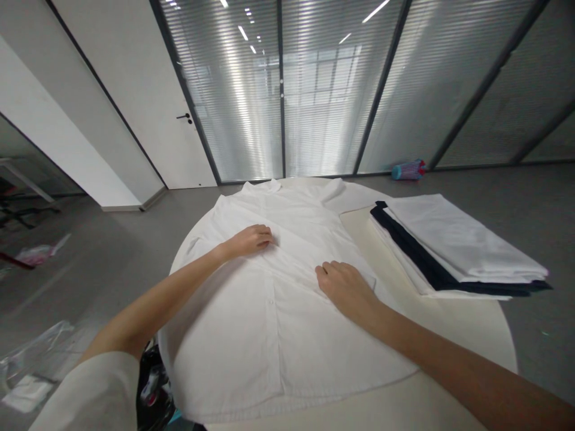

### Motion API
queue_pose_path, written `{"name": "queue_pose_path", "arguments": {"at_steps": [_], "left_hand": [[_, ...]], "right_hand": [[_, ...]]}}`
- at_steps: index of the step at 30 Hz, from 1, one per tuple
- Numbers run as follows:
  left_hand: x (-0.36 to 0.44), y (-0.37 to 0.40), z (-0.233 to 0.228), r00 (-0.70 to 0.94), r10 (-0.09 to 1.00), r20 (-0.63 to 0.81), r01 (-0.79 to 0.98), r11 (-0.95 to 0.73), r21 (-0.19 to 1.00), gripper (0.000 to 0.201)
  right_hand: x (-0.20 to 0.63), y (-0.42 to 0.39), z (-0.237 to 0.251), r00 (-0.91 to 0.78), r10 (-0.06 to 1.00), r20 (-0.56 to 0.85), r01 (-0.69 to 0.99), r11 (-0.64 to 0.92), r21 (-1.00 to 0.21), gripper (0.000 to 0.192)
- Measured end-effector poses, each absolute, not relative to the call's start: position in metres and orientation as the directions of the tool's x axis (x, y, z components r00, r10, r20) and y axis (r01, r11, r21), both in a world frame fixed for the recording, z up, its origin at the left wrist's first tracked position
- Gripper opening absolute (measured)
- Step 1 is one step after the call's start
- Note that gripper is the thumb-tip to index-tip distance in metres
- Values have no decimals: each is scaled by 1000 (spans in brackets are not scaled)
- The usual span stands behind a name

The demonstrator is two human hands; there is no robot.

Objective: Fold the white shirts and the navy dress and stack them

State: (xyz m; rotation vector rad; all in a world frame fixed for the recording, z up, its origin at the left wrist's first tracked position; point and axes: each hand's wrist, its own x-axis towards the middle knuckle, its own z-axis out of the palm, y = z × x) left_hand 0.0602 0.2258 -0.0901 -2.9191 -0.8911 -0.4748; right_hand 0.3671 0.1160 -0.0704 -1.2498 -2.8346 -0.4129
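Note:
A white button-up shirt lies front side up over a round table, collar at the far side and hem close to me. Its button placket runs down the middle, and creases cross the chest. My left hand is closed on the shirt cloth near the placket at chest height, fingers curled. Lower and to the right, my right hand also has its fingers curled into the cloth. The fingertips of both hands are partly hidden.
Folded white and dark navy cloths are stacked on the right of the cream table. A black bag stands below its left edge. Clear plastic lies on the floor at left; a blue-and-red item lies by the glass wall.

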Motion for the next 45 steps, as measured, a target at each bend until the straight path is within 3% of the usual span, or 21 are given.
{"name": "queue_pose_path", "arguments": {"at_steps": [5,8,10,14,17,20,23,25,27,34,41,45], "left_hand": [[57,226,-89,789,517,332,556,-831,-27,24],[52,223,-83,778,561,283,566,-821,70,15],[50,220,-81,758,588,281,574,-807,139,12],[45,213,-87,732,618,287,601,-784,157,15],[33,214,-96,677,686,265,673,-723,154,26],[8,224,-103,555,807,201,794,-586,160,42],[-22,239,-105,240,964,116,958,-255,134,46],[-39,250,-105,19,995,95,994,-29,105,51],[-53,260,-106,-94,992,89,993,86,86,61],[-75,278,-102,-134,990,38,990,132,52,68],[-64,299,-92,-112,974,195,994,111,18,58],[-61,321,-101,-125,986,110,992,123,25,68]], "right_hand": [[375,108,-63,-698,715,37,703,675,222,32],[375,118,-54,-744,668,-11,661,738,135,18],[366,131,-47,-745,667,-5,667,745,11,12],[332,156,-52,-677,716,171,684,698,-211,48],[317,160,-75,-738,664,120,621,738,-265,77],[326,149,-92,-791,610,45,576,769,-277,86],[352,132,-96,-805,592,40,561,782,-271,89],[370,119,-97,-810,584,47,554,790,-264,91],[384,109,-98,-811,583,56,552,793,-258,94],[394,99,-104,-794,597,111,557,789,-260,90],[393,100,-106,-799,591,107,546,789,-283,91],[394,99,-106,-801,587,117,536,790,-298,92]]}}
